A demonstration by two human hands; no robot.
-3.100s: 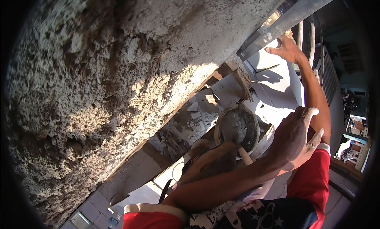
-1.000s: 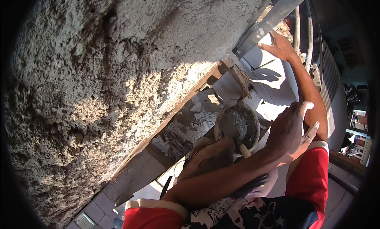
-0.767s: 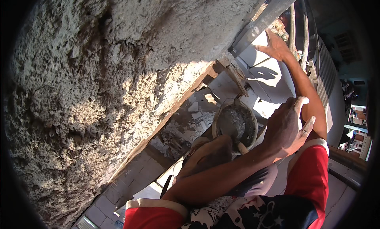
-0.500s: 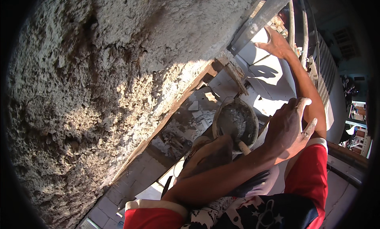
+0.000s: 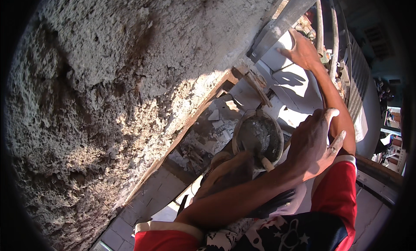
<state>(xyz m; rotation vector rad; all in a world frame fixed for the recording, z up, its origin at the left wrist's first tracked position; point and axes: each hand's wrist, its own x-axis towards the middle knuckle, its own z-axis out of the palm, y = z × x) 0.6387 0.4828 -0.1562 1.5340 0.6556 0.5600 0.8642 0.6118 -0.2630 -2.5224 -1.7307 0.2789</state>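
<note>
My left hand (image 5: 313, 140) reaches across to the right, in front of my right forearm. Its thumb and a finger stretch apart, whitened at the tips, with nothing visible between them. Farther off at the upper right, my right hand (image 5: 303, 51) is open, thumb and fingers spread, beside a slanted grey beam (image 5: 281, 32). Below it lies a pale sheet (image 5: 299, 84) that catches a hand-shaped shadow. A bucket (image 5: 235, 136) of wet grey mortar (image 5: 255, 132) stands just left of my left hand. The wooden handle (image 5: 266, 164) of a tool juts from its near rim; the tool's head is not distinguishable.
A rough, partly sunlit plastered wall (image 5: 108, 99) fills the left side. Broken pieces and rubble (image 5: 208, 129) lie along its lower edge. Poles (image 5: 333, 38) and a corrugated sheet (image 5: 357, 73) stand at the right. My bent leg (image 5: 227, 175) is near the bucket.
The view has shifted slightly against the wall and bucket. Both hands keep nearly the same pose, and nothing is visibly taken hold of or let go.
</note>
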